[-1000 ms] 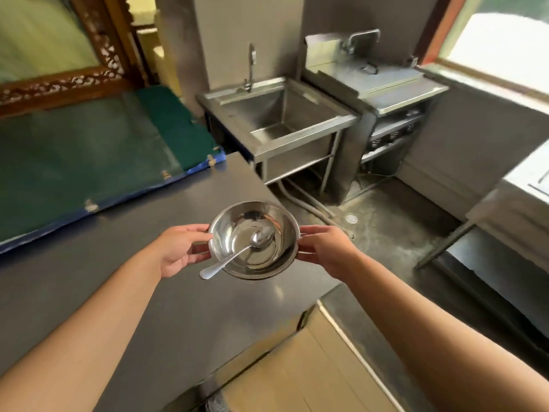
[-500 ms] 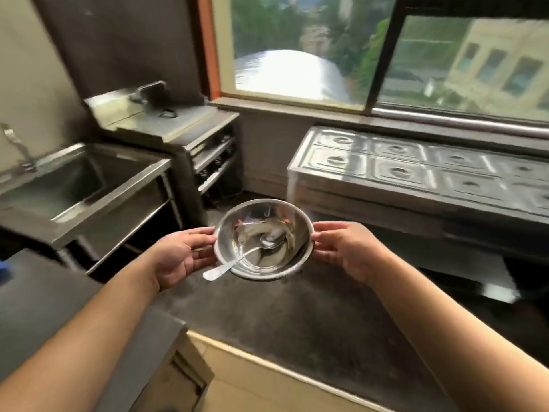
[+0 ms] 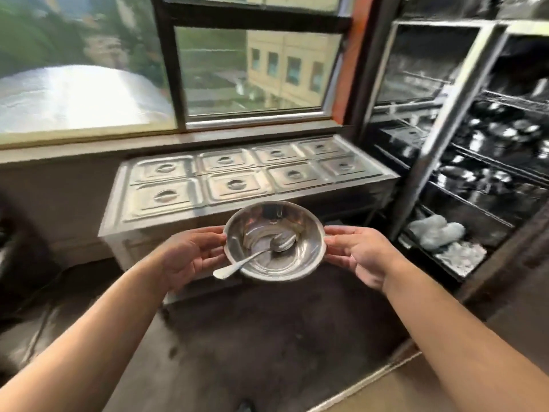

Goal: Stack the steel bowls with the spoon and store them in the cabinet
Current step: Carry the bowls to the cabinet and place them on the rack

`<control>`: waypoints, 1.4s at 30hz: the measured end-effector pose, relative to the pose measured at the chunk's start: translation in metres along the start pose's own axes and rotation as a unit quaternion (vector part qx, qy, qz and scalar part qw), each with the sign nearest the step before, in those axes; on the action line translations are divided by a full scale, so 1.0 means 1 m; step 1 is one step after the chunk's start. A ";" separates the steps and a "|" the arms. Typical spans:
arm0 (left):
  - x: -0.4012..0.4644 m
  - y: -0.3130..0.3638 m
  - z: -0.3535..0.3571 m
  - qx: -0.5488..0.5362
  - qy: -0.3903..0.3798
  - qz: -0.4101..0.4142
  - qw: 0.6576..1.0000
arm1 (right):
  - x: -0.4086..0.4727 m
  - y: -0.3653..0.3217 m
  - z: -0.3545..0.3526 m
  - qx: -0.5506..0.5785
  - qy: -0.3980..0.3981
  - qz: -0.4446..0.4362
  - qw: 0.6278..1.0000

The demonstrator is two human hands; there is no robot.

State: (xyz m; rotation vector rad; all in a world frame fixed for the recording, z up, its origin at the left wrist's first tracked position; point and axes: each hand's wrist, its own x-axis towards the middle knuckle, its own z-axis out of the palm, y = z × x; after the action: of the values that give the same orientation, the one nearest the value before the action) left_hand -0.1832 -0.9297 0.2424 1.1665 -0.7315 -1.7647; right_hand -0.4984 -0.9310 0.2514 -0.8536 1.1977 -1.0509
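I had the left hand (image 3: 190,257) and right hand (image 3: 361,257) clamped on the stacked bowls (image 3: 274,240), spoon (image 3: 252,254) inside, cabinet (image 3: 463,150) at two o'clock; level carrying seemed wisest.

a kitchen corner by a bright window, somewhat blurred.

a wide window (image 3: 178,75) with a dark frame fills the back wall, letting in daylight; outside are green trees, a pale rounded roof and a yellow building. an orange strip (image 3: 350,60) runs up the window's right edge. below the sill (image 3: 118,144) stands a steel serving counter (image 3: 243,176) with eight square lids in two rows. to the right a metal shelf rack (image 3: 463,138) holds dark, shiny cookware and some pale bundles on a low shelf. the floor (image 3: 267,337) is dark, stained concrete, edged by a lighter strip at the lower right.
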 end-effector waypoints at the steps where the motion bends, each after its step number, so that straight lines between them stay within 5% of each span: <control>1: 0.027 0.008 0.009 0.002 -0.028 -0.009 1.000 | 0.011 -0.006 -0.010 0.009 0.022 -0.003 1.000; 7: 0.163 0.059 0.076 0.057 -0.159 -0.065 0.984 | 0.061 -0.040 -0.057 0.071 0.160 -0.032 0.984; 17: 0.300 0.087 0.199 0.124 -0.248 -0.103 0.955 | 0.103 -0.077 -0.129 0.136 0.303 -0.074 0.940; 42: 0.606 0.082 0.558 0.193 -0.353 -0.087 0.911 | 0.311 -0.213 -0.459 0.248 0.418 -0.154 0.860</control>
State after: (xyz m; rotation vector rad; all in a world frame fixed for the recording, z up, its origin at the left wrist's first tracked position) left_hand -0.7778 -1.5040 0.2783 0.8274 -1.4947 -2.2905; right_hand -0.9752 -1.2852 0.2713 -0.1445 1.3977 -2.0143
